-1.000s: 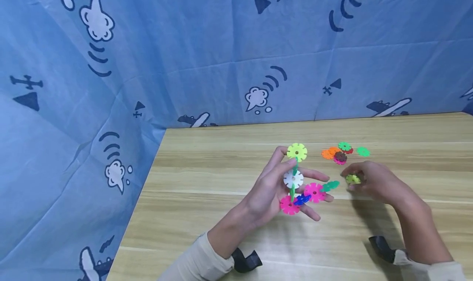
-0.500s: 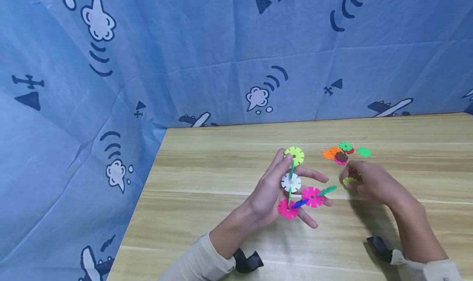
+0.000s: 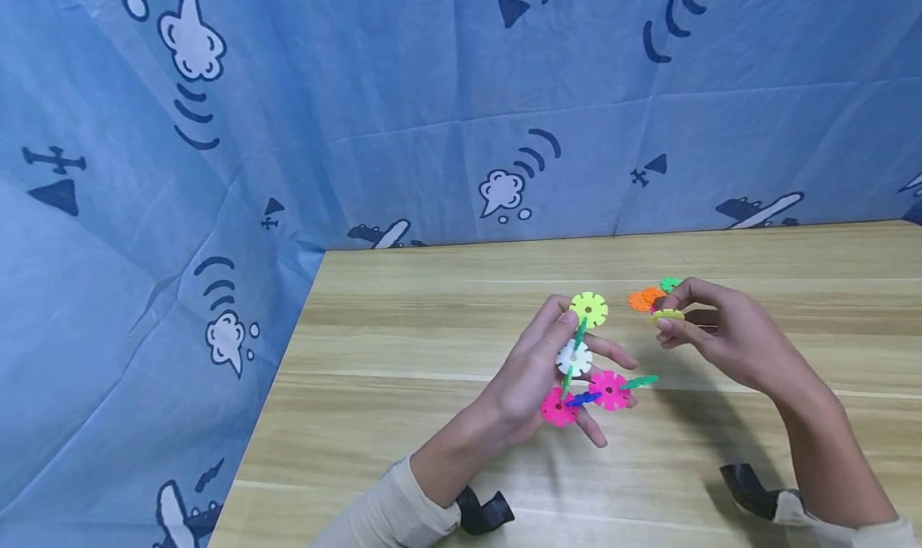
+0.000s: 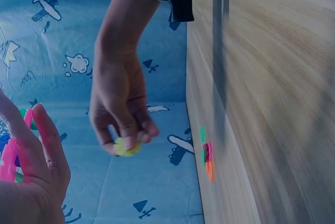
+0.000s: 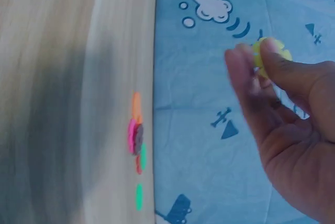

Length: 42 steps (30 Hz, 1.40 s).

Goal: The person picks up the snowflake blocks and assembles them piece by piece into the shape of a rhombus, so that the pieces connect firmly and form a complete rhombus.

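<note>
My left hand pinches the yellow notched disc at the upper end of a chain of interlocking plastic discs. Below it the chain runs through a green disc, a white disc, another green one and a pink disc. From there a blue disc links to a second pink disc, with a green disc sticking out on the right. My right hand holds a loose yellow disc between thumb and fingers, raised over the table.
Behind the right hand, loose discs lie on the wooden table: orange ones, a green one, and in the right wrist view a pink disc and a brown disc. A blue printed curtain borders the table.
My right hand has lifted the yellow disc from the table and moved it up and slightly left, now covering part of the loose discs. The left hand with the chain has shifted only slightly.
</note>
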{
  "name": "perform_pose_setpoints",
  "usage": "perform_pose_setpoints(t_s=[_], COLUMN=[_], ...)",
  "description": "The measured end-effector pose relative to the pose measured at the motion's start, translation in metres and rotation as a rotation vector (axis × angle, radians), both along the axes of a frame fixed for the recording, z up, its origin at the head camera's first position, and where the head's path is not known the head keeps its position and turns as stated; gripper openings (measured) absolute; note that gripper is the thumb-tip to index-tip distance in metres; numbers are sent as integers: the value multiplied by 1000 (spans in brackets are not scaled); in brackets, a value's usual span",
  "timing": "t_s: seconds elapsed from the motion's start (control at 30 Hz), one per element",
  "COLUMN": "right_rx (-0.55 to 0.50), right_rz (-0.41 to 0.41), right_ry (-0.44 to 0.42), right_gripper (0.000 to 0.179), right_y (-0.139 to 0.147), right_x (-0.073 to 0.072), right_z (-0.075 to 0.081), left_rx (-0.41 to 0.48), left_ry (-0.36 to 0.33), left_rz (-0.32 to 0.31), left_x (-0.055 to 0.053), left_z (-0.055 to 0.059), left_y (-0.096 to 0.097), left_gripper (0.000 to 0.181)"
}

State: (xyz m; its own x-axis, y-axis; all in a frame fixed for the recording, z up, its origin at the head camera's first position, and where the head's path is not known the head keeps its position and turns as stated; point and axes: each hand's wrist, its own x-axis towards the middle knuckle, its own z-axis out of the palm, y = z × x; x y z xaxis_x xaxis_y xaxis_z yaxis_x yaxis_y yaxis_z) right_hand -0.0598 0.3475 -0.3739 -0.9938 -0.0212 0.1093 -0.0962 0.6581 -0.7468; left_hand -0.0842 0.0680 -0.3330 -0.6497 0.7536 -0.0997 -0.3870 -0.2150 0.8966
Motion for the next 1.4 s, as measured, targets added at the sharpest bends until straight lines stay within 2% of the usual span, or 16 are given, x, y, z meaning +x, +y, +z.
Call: perform_pose_setpoints(t_s=[0.17,0.27,0.53,0.67,0.87,1.13,1.23,1.4], right_rx=[-131,-192,-197,-198,-355,-547,-534,-424], right_rz=[-5,-7,-45,-52,49,182,201,159], right_ry=[98,120,144,200,289,360,393,453], right_gripper=[31,35,31,30,32,33,35,40], right_y=[-9,-14,-24,-31,-40,-49,-54,-64], right_x=[3,5,8,11,13,11,10,11], right_z=[11,17,26,31,36,37,35,33], left_rx=[-31,-35,-37,-30,-56,-72,-82,-105], left_ry=[-20,-31,-38,-47,-34,-8,2,16], left_rz=[12,21,30,23,-3,-24,-22,-11], left_x=[1,1,3,4,4,5,6,7], left_z=[0,-1,-2,-2,-2,-3,-3,-4], left_y=[0,0,1,2,4,3,3,5], left_gripper=[25,25,25,22,19,21,22,21])
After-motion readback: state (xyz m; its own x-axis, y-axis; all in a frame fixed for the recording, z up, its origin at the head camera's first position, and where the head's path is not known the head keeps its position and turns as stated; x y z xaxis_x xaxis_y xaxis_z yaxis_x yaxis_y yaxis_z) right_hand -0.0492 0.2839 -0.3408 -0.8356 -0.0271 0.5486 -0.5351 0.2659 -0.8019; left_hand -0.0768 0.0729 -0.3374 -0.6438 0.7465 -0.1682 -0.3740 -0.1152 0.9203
